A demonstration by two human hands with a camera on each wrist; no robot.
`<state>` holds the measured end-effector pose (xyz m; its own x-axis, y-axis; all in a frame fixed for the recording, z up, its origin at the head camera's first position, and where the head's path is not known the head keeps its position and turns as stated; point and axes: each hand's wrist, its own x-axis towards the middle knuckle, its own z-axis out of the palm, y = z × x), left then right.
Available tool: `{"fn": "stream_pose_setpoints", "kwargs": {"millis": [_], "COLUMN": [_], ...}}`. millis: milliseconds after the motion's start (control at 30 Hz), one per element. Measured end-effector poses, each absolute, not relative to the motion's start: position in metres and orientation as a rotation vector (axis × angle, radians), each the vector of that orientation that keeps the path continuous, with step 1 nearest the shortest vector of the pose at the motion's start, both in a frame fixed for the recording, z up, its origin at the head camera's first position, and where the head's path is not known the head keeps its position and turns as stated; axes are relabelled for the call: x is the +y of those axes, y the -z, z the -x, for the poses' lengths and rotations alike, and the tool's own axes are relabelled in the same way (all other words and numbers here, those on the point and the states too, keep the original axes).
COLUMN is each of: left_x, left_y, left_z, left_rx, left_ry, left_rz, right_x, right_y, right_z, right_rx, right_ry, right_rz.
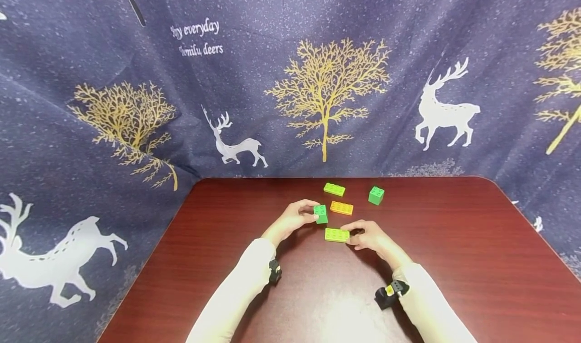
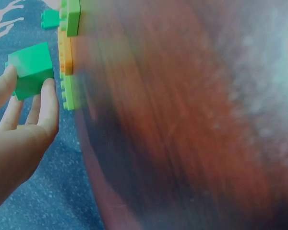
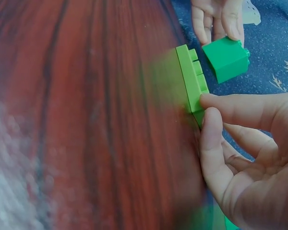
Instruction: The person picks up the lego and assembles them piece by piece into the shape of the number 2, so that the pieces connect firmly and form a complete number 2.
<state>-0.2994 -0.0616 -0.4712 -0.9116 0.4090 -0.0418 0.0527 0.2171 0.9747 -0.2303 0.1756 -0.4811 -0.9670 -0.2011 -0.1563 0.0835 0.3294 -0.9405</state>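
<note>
My left hand (image 1: 296,217) pinches a green cube-shaped toy brick (image 1: 321,214) between thumb and fingers, holding it above the table in the left wrist view (image 2: 32,71). Just in front of it lies a flat lime-green brick (image 1: 337,235) with studs up. Its right end is between the thumb and forefinger of my right hand (image 1: 369,236), as the right wrist view shows at the brick's stud side (image 3: 192,79). The green brick and the lime-green one are apart. Behind them an orange flat brick (image 1: 342,208) lies on the table.
Toward the back of the reddish-brown table (image 1: 218,217) lie another lime-green flat brick (image 1: 334,189) and a second green cube-shaped brick (image 1: 376,195). A dark blue cloth (image 1: 245,96) with deer and trees hangs behind the table.
</note>
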Motion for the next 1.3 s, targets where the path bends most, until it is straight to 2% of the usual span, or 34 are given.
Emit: {"fn": "stream_pose_setpoints", "kwargs": {"millis": [633,1300], "left_x": [-0.061,-0.054], "left_y": [0.465,0.470], "left_z": [0.274,0.268], "left_rx": [2.169,2.217], "left_ry": [-1.673,-1.613], "left_rz": [-0.562,-0.423], "right_x": [0.178,0.178], "right_y": [0.478,0.480], "right_z": [0.237,0.233], "right_rx": [2.383,2.349], "right_ry": [1.641,1.661], "right_rz": [0.146,0.155]}}
